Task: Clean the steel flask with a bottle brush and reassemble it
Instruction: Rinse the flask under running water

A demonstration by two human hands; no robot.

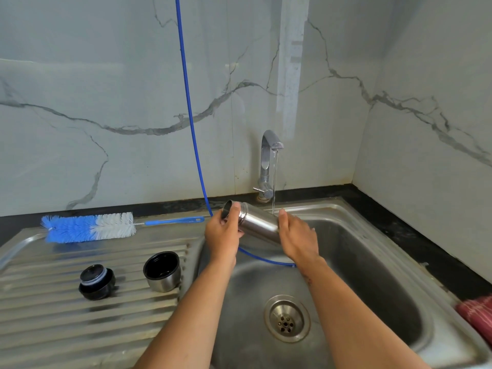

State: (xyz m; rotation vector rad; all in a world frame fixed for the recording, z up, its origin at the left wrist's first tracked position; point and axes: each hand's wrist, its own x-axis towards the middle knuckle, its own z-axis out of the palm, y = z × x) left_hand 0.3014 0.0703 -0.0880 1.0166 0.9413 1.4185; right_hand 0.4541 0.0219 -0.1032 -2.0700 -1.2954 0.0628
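- Head view: the steel flask lies almost on its side above the sink basin, its open mouth turned to the left and slightly up, its base to the right.
- The left hand holds the flask at the neck end; its grip is curled round the metal, thumb across the near side just below the mouth.
- The right hand holds the base end, fingers wrapped over the far side of the body, thumb on top; this grip is closed on the flask too.
- The tap stands at the back rim of the sink, and a thin stream of water runs down from it, passing just behind the flask near the right hand.
- The bottle brush, with blue and white bristles and a blue handle, lies flat along the back edge of the ribbed drainboard, well apart from both hands.
- The steel cup lid stands on the drainboard with its black inside facing up, near the basin's left edge.
- The black stopper sits on the drainboard to the left of the cup lid, apart from it.
- A blue hose hangs down the marble wall, passes behind the left hand and curves into the basin beneath the flask.
- The drain strainer sits in the basin floor between the two forearms.
- A red cloth shows at the right edge of the sink.
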